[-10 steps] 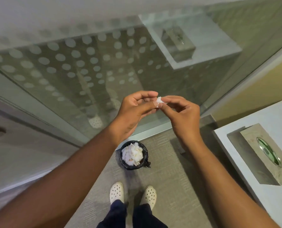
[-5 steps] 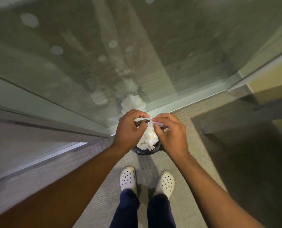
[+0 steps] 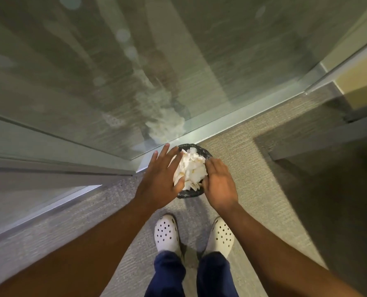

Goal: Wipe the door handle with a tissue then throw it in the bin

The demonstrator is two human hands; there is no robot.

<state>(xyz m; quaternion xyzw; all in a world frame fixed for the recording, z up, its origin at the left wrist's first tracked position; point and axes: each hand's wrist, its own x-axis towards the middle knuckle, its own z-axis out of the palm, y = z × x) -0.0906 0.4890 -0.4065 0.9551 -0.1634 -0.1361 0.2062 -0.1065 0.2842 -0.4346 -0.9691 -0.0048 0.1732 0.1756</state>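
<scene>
A small round bin [image 3: 186,194] with a black liner stands on the carpet against the glass wall, piled with crumpled white tissues [image 3: 191,170]. My left hand [image 3: 160,180] hovers over the bin's left side, fingers spread, holding nothing. My right hand [image 3: 220,184] is over the bin's right side, fingers loosely apart and empty. The tissue I held cannot be told apart from the pile. No door handle is in view.
A glass wall [image 3: 135,71] with a metal bottom rail [image 3: 231,123] runs across in front of the bin. My feet in white perforated clogs [image 3: 166,233] stand just behind the bin on grey carpet. A dark furniture base [image 3: 328,146] sits to the right.
Both hands came down from chest height to the bin while pinching a small tissue. They have now opened and spread apart over the bin, and the tissue is no longer in my fingers.
</scene>
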